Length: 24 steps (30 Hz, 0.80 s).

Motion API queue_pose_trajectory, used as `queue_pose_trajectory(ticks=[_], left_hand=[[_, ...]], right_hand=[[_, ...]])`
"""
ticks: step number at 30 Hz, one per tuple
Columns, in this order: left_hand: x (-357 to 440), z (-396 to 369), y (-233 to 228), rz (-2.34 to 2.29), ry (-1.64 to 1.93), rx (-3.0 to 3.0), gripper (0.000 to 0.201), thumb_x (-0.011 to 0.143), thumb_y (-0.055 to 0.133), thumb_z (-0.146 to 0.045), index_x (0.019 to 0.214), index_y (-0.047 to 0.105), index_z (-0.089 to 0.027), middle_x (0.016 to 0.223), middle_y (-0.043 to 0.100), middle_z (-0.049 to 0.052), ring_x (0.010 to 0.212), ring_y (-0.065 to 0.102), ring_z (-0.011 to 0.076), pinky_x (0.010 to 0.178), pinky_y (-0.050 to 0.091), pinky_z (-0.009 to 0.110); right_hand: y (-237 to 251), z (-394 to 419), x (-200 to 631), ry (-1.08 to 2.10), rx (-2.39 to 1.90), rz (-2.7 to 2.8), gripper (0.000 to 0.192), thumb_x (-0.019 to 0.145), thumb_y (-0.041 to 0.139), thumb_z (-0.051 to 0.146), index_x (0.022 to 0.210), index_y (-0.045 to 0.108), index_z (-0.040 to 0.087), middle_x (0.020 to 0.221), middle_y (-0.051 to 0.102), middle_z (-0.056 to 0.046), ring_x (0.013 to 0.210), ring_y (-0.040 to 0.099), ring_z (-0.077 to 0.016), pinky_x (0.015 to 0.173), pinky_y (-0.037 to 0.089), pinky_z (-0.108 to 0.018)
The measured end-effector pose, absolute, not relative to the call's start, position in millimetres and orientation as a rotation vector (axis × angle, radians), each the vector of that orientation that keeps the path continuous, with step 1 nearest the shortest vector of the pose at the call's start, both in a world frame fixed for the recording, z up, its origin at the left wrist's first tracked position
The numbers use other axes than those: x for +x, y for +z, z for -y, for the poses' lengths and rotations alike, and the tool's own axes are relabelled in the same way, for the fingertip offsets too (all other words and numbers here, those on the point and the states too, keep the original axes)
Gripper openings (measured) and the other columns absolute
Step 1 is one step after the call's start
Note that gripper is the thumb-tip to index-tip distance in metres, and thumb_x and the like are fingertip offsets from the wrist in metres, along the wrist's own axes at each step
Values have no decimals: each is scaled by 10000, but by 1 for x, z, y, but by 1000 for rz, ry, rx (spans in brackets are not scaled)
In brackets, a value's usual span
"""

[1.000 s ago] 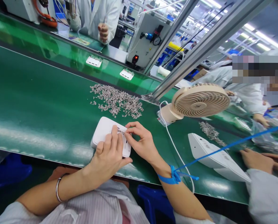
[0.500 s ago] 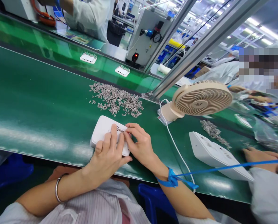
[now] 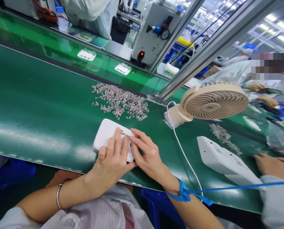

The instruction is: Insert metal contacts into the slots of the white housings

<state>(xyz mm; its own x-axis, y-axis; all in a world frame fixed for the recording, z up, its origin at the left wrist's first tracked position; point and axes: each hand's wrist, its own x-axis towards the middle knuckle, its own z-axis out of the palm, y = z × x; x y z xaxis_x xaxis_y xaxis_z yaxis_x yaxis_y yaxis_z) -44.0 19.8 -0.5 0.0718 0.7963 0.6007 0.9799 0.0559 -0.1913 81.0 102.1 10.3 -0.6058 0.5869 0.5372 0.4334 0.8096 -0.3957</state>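
Observation:
A white plastic housing (image 3: 105, 133) with rounded corners lies on the green work surface in front of me. My left hand (image 3: 114, 152) grips it from the near side, fingertips on its top face around a narrow slot and thumb along the right edge. At the housing's right end, my right hand (image 3: 146, 151) has its thumb and fingers pinched together by the slot. Whatever the right fingertips hold is too small to make out. Just beyond the housing spreads a heap of small metal clips (image 3: 121, 100).
A beige fan (image 3: 213, 101) stands to the right, its white cable running toward me. Beyond it lie more white housings (image 3: 228, 160) and a co-worker's hand (image 3: 273, 165). Two white parts (image 3: 86, 54) sit on the far green belt (image 3: 60, 49). A blue wrist strap (image 3: 183, 190) trails rightward.
My right hand has shifted slightly right and its fingertips have drawn back a little, leaving a dark opening on the housing in sight. My left hand stays on the housing.

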Motion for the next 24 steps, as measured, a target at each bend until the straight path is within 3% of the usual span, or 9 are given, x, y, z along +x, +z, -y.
queue_pose_trajectory(ticks=[4,8,11,14,16,19,21,24], left_hand=[[-43,-20,-1,1777,-456,-1777,585,861,369,-607,1150,584,-147,1296,523,138,977,483,254,744,226,369],[-44,-20,2,1781,-374,-1814,575,858,383,-604,1147,571,-144,1307,511,142,994,479,263,746,230,368],[-45,-18,6,1783,-307,-1827,566,862,380,-592,1122,573,-128,1305,509,156,998,481,271,748,243,368],[-48,-15,10,1761,-281,-1888,520,883,391,-503,1159,548,-90,1320,486,177,1045,470,282,778,272,372],[-53,-12,14,1743,-259,-1924,478,886,415,-416,1185,528,-60,1318,480,196,1056,470,291,783,293,374],[-72,-13,23,1878,-182,-1838,484,866,469,-404,1153,537,-20,1260,501,246,924,519,311,688,309,379],[-91,-17,29,2118,-131,-1702,527,853,488,-454,1107,549,5,1207,505,291,830,532,323,630,301,377],[-117,-22,33,2404,-114,-1535,548,860,463,-485,1063,559,14,1184,483,324,859,523,380,631,318,401]], right_hand=[[14,-104,79,335,-761,2353,180,847,460,121,894,628,164,1104,596,-143,907,611,-188,781,522,-356],[12,-112,70,526,-919,2175,67,771,523,132,738,519,190,881,609,-57,800,583,-160,697,494,-312],[8,-117,61,651,-1007,2080,132,707,529,123,676,429,203,769,575,-7,668,512,-122,626,461,-269],[10,-120,60,694,-1023,2029,69,743,514,163,702,471,198,778,580,-5,658,511,-113,625,456,-256],[15,-124,69,610,-1082,1937,33,778,516,219,782,534,192,792,586,-11,671,531,-118,641,464,-262],[23,-135,101,295,-1228,1668,187,767,558,319,881,575,172,853,594,-42,727,549,-143,706,472,-308],[24,-143,129,77,-1342,1463,258,734,571,366,888,579,158,903,597,-70,776,556,-170,743,464,-348],[16,-147,169,-62,-1563,1324,305,683,563,406,847,590,151,908,609,-94,807,563,-218,735,456,-394]])
